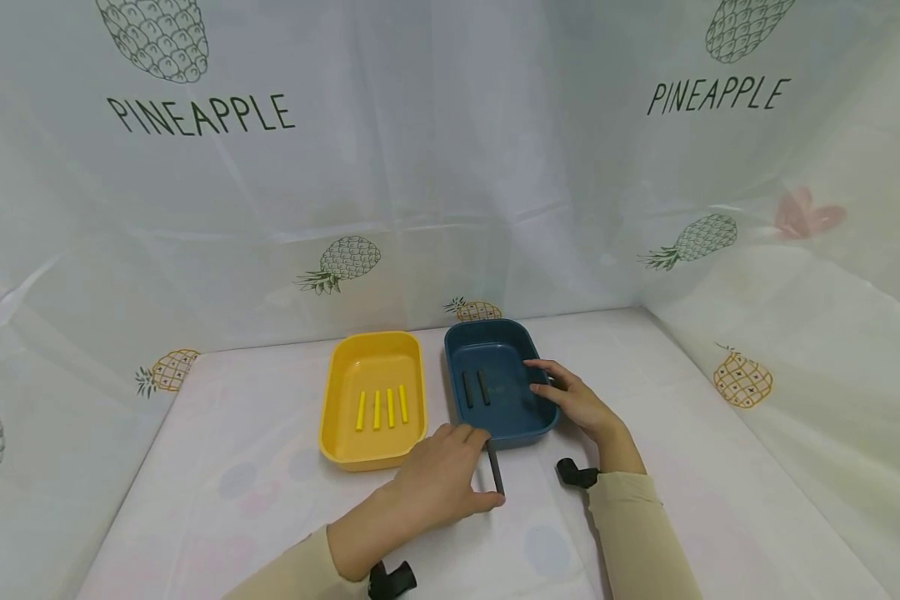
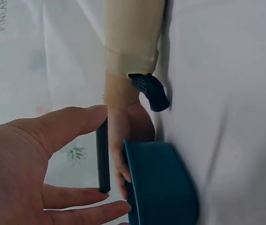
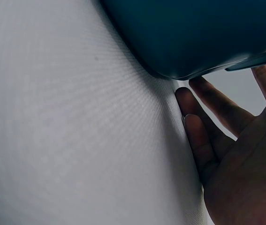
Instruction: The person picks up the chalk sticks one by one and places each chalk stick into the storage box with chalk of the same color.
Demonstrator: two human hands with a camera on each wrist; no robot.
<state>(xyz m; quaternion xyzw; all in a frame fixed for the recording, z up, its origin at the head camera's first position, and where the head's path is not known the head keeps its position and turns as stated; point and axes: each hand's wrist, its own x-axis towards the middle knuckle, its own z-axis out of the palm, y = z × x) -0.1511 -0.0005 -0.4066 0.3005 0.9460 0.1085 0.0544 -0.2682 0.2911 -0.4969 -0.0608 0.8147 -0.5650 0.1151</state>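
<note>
My left hand [image 1: 442, 475] pinches a short dark stick [image 1: 495, 468] end to end between thumb and a fingertip, near the front edge of a blue tray [image 1: 506, 364]. The left wrist view shows the stick [image 2: 103, 157] standing just beside the tray's wall [image 2: 163, 183]. On the tray's right side, my right hand [image 1: 581, 406] grips the rim, with two digits reaching over it to the inside. From below, the right wrist view has other fingers [image 3: 217, 105] at the tray's outer underside [image 3: 184, 37]. Two dark sticks [image 1: 483, 387] lie side by side in this tray.
Left of the blue tray stands a yellow tray [image 1: 371, 358] holding several yellow sticks [image 1: 377, 410] in a row. A white cloth [image 1: 217, 467] covers the table, and a pineapple-print curtain [image 1: 435, 167] hangs behind. Black wrist cameras [image 1: 576, 473] sit on both wrists.
</note>
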